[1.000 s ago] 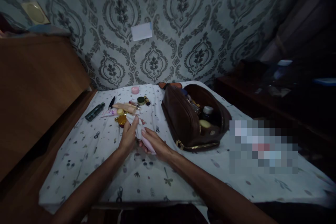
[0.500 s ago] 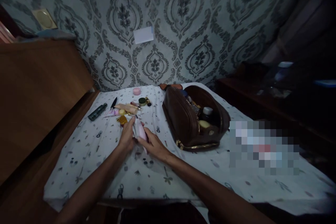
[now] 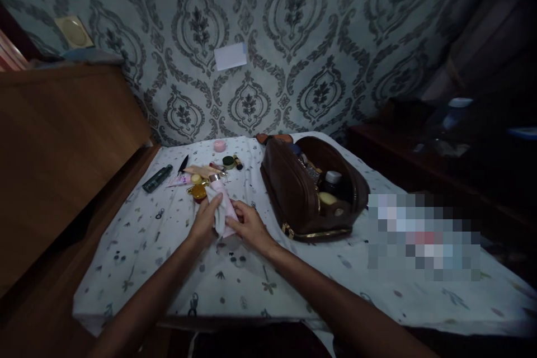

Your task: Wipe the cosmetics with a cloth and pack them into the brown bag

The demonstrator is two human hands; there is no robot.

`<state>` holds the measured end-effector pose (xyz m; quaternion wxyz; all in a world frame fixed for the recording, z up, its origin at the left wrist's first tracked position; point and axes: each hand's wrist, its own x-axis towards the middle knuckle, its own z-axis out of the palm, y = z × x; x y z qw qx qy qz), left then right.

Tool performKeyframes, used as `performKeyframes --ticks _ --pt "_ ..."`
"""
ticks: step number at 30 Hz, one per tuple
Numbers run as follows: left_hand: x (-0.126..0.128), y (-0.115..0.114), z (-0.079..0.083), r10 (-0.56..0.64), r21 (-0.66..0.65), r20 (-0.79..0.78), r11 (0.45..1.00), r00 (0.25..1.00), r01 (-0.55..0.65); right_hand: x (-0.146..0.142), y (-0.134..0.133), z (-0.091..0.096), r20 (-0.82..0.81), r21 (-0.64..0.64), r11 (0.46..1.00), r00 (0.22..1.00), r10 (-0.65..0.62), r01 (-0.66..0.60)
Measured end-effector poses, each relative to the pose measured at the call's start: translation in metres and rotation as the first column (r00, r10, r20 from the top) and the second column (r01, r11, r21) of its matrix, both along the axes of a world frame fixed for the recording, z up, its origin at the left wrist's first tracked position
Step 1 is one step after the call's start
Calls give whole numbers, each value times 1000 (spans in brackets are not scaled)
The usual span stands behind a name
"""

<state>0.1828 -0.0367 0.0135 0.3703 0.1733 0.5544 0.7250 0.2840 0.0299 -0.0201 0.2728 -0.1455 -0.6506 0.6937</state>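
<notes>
Both my hands meet over the patterned sheet of the bed (image 3: pixel 235 285). My left hand (image 3: pixel 204 219) grips a white cloth (image 3: pixel 217 213) wrapped round a pink tube (image 3: pixel 227 207). My right hand (image 3: pixel 250 226) is closed on the tube's lower end. The tube's silver cap points away from me toward a cluster of small cosmetics (image 3: pixel 205 174). An open brown leather toiletry bag (image 3: pixel 298 190) lies just right of my hands, with jars and bottles inside.
A wooden headboard (image 3: pixel 54 145) rises on the left. A dark tube (image 3: pixel 156 178) and a black pen-like stick (image 3: pixel 182 164) lie near it. A small pink jar (image 3: pixel 219 145) sits by the wallpapered wall. Dark furniture stands at the right. A blurred patch covers something on the bed.
The pink tube has turned in my hands: its far end now points up toward the cosmetics, and my left hand has slid the cloth along it. The view shifted slightly.
</notes>
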Motion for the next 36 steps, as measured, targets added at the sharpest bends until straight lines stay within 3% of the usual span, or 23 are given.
performKeyframes --ticks 2,4,8,11,13,18,20,23,26,30,33,36 --pt "4 -2 -2 -5 -40 -26 999 1000 4 3 -1 2 20 127 988 996 -91 88" --pt "2 0 1 1 -35 -43 999 999 -2 7 -4 4 67 315 939 984 -165 136" --pt "-9 9 16 86 52 -71 995 994 -82 16 -14 8 200 643 761 941 -273 84" --pt "-10 11 17 85 69 -91 994 992 -79 18 -19 8 254 750 661 907 -337 36" --pt "-3 8 11 35 57 -86 998 996 -30 18 -19 8 260 768 640 900 -349 26" --pt "6 -1 -6 -18 -2 -95 1000 995 18 15 -16 6 220 732 677 916 -336 73" --pt "-4 -4 -6 -36 -41 -136 999 990 31 14 -15 7 163 701 707 944 -288 94" --pt "-30 -12 1 -172 -182 -175 973 970 139 15 -10 11 35 637 752 968 -250 171" --pt "-49 -23 9 -422 -317 -197 882 885 349 16 -3 14 -57 569 784 963 -264 249" --pt "-55 -33 19 -721 -431 -208 674 661 600 15 6 15 -80 550 814 982 -171 187" --pt "-55 -33 24 -811 -457 -244 580 532 674 12 8 14 -69 491 861 991 -113 133" --pt "-63 -34 28 -840 -517 -311 542 444 663 9 10 15 -55 323 942 996 -76 90"
